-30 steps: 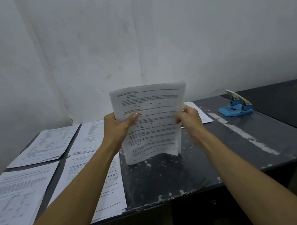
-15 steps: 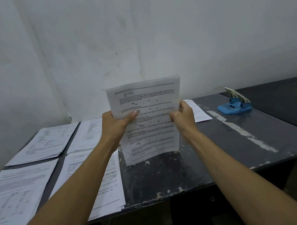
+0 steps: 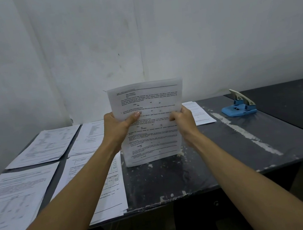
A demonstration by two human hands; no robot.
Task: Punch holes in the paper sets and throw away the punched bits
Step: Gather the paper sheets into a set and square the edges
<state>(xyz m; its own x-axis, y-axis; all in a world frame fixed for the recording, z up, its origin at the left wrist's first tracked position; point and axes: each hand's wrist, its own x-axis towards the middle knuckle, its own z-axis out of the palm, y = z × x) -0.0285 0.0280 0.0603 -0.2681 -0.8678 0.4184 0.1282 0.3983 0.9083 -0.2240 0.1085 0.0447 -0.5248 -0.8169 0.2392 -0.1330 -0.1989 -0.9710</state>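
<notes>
**Upright, a paper set stands on the counter between two hands**

Here both hands hold one paper set point(image 3: 148, 123) on end, its bottom edge resting on the dark, scuffed counter point(image 3: 174, 177). The left hand point(image 3: 118, 127) has a clenched grip on the set's left edge, thumb across the printed front. The right hand point(image 3: 183, 122) grips the right edge with curled fingers (the fingertips go behind the sheets). The hole punch point(image 3: 239, 108), blue with a pale lever, sits well to the right of the held set, untouched. Just behind the set, to its right, lies a flat sheet point(image 3: 200, 114). To the left of the set, four more paper stacks point(image 3: 41, 146) lie flat in two rows.
</notes>
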